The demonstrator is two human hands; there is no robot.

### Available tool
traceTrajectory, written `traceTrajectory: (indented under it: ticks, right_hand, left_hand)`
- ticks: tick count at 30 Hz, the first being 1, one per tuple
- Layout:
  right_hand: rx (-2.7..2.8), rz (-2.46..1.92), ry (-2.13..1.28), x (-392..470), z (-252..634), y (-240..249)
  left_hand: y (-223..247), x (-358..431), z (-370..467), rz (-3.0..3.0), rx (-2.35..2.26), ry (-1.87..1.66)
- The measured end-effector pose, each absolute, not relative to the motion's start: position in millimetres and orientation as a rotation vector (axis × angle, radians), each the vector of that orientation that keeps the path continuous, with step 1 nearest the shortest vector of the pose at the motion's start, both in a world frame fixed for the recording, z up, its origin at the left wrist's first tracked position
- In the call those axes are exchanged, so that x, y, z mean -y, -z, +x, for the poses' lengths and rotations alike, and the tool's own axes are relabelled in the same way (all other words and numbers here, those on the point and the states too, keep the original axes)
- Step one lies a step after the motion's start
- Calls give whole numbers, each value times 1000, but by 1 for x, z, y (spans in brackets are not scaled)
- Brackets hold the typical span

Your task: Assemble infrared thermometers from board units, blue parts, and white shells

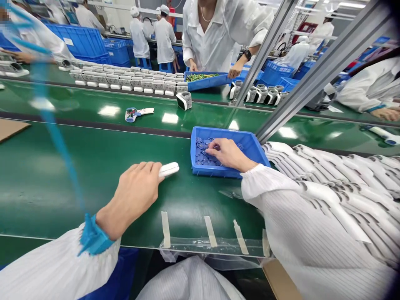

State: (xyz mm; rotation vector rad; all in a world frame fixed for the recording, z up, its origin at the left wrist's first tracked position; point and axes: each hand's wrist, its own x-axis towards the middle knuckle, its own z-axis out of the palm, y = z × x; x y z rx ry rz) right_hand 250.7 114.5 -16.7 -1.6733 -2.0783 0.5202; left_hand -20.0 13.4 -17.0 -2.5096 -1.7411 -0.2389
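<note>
My left hand (134, 193) is closed around a white plastic housing (169, 169), whose end sticks out past the fingers over the green work surface (78, 166). To its right stands a shallow blue tray (225, 171). Small, flat, round blue plastic pieces (203, 146) lie in the tray's left part. My right hand (228, 153) reaches into the tray, with thumb and fingers pinched together at the pieces. Whether a piece is between the fingertips is too small to make out.
Stacked white plastic housings (337, 200) fill the right side. A metal post (290, 87) slants up behind the tray. On the far belt lie an opened white device (137, 113) and a small white-and-grey unit (184, 101). A co-worker (218, 37) across the line holds another blue tray (209, 82).
</note>
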Motion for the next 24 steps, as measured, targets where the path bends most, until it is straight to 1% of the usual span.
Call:
traceTrajectory:
  ticks: [3,5,7,9,13,15,18,22,24]
  right_hand:
    - [1926,-1538,-581,-88,244,1]
    - [1826,-1421,-580,-67,231,-7]
    - [1785,-1344,-562,-46,218,-10]
    - [1742,-1315,-633,-30,210,-10]
    - [1540,-1265,-982,-10,219,-3]
    - [1529,-1253,-1023,-5,226,-1]
    - [1565,-1231,-911,-1,231,-2]
    - [1694,-1203,-572,6,228,-7]
    - [1783,-1174,-488,9,225,-6]
  left_hand:
    - [10,-15,-17,-2565,2040,662]
    - [9,-12,-4,-2683,2152,932]
    - [9,-9,13,-2798,2156,1106]
    - [11,-4,28,-2857,2126,1200]
    - [12,4,38,-2957,2092,1248]
    - [11,7,37,-3016,2048,1222]
    - [7,9,38,-3039,1980,1206]
    - [2,7,39,-3068,1911,1158]
    - [2,6,40,-3115,1843,1106]
